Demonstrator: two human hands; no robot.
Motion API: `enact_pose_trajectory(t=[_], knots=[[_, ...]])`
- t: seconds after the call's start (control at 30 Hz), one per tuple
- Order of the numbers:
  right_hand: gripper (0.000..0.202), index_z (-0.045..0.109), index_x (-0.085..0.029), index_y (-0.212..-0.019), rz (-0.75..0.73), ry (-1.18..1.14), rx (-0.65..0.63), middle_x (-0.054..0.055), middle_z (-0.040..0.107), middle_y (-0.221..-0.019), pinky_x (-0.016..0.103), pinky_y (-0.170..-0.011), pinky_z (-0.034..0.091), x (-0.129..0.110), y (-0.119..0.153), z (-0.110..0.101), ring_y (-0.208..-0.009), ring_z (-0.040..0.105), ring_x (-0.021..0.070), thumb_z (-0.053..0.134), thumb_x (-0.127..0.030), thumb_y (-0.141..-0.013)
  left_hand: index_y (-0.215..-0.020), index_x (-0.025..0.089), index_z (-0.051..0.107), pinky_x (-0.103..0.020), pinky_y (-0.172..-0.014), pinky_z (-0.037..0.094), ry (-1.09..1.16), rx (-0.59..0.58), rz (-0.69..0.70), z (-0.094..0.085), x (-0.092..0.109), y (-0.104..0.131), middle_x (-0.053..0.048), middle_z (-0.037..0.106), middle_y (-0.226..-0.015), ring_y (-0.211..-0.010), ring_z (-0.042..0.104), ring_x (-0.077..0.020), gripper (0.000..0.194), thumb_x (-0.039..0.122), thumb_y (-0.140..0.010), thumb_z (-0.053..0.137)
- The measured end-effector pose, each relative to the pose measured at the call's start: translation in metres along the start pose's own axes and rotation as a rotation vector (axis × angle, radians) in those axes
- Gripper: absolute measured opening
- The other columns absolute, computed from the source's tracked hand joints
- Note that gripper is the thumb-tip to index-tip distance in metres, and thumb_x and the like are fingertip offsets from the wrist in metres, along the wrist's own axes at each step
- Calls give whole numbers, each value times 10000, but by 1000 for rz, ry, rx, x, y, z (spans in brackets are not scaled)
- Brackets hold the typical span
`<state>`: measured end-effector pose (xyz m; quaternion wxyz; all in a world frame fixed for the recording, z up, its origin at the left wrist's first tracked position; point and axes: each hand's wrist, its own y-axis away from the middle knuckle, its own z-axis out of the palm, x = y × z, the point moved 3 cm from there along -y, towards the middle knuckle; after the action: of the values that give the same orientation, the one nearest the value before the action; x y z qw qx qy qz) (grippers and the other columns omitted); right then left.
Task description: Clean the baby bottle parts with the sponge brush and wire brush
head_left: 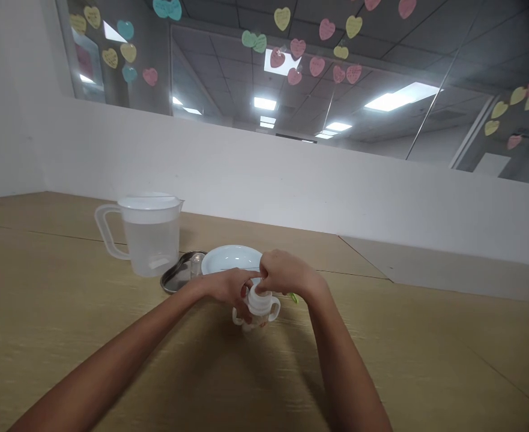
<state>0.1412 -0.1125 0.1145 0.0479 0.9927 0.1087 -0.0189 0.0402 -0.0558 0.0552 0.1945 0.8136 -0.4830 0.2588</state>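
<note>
A small baby bottle (259, 309) with a white collar and two side handles stands upright on the wooden table. My left hand (233, 291) is wrapped round its left side, the thumb low on the body. Over the bottle's top is my right hand (284, 273), fingers bent and pressed together at the collar. Whatever those fingers pinch is hidden. Just behind both hands sits a white bowl (228, 258), partly covered by them. Something small and green (294, 297) shows beside my right wrist.
To the left stands a lidded clear plastic jug (151, 240) with a handle. Beside it lies a metal kidney dish (174, 279) with a small clear glass vessel (196, 264) at its edge. A white wall (246, 174) with windows and heart-shaped notes rises behind the table.
</note>
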Motion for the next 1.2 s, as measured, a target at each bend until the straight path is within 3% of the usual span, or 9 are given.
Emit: enact_pose_trajectory(t=[0.13, 0.27, 0.4, 0.53, 0.7, 0.8, 0.9, 1.0, 1.2], knots=[[292, 638, -122, -661, 53, -2, 25, 63, 613, -586, 227, -447, 327, 0, 0, -1, -525, 554, 134, 557, -391, -740, -1001, 220, 554, -220, -718, 406, 16, -5, 49, 2, -5, -2, 35, 620, -926, -858, 571, -173, 558, 194, -487, 768], [362, 650, -141, -753, 43, -17, 83, 66, 642, -718, 227, -444, 337, 2, 3, -2, -631, 585, 161, 609, -490, -666, -971, 213, 554, -206, -669, 408, 50, -16, 51, 2, -6, -1, 43, 626, -887, -833, 579, -164, 527, 189, -490, 766], [479, 638, -154, -919, 16, -28, 34, 56, 643, -842, 220, -417, 334, 1, 0, 4, -630, 590, 154, 699, -451, -549, -990, 204, 554, -217, -645, 415, 19, -15, -14, 1, -4, 1, 26, 624, -870, -799, 589, -173, 556, 247, -482, 775], [542, 607, -153, -1024, 14, -6, -18, 62, 643, -914, 212, -408, 339, -5, -4, 9, -589, 594, 138, 708, -373, -539, -936, 186, 556, -226, -607, 417, -35, 4, -63, 2, -8, 0, 7, 626, -872, -778, 592, -185, 549, 316, -456, 789], [319, 641, -132, -866, 49, -1, -20, 97, 665, -838, 217, -398, 361, -11, -11, 13, -579, 609, 163, 586, -365, -657, -838, 176, 565, -233, -647, 423, -16, -21, -53, 2, -9, 0, 8, 641, -880, -796, 595, -186, 440, 311, -479, 781], [291, 632, -113, -816, 59, -84, -87, 97, 663, -729, 221, -357, 368, -6, -17, 17, -439, 561, 139, 546, -360, -687, -938, 190, 560, -236, -699, 426, -2, -25, -21, 2, -8, 1, 11, 641, -936, -861, 590, -195, 495, 268, -496, 770], [371, 606, -100, -884, 62, -195, -155, 87, 647, -644, 217, -358, 398, 5, -18, 20, -434, 560, 142, 563, -411, -687, -1053, 206, 520, -240, -734, 421, -55, 5, 25, 1, -7, 1, 4, 624, -1015, -925, 574, -208, 625, 252, -482, 771], [504, 558, -114, -995, 68, -279, -147, 74, 649, -707, 209, -356, 415, 14, -15, 18, -466, 572, 140, 637, -444, -622, -1133, 224, 468, -237, -703, 423, -79, 7, 16, 1, -7, 1, 15, 634, -961, -872, 586, -196, 718, 251, -481, 767], [612, 500, -173, -1112, 20, -219, -153, 56, 625, -907, 219, -343, 398, 8, -11, 16, -418, 534, 101, 695, -355, -561, -938, 187, 581, -221, -625, 420, -90, -33, -52, 1, -5, 3, 15, 634, -833, -758, 593, -174, 478, 295, -504, 752]])
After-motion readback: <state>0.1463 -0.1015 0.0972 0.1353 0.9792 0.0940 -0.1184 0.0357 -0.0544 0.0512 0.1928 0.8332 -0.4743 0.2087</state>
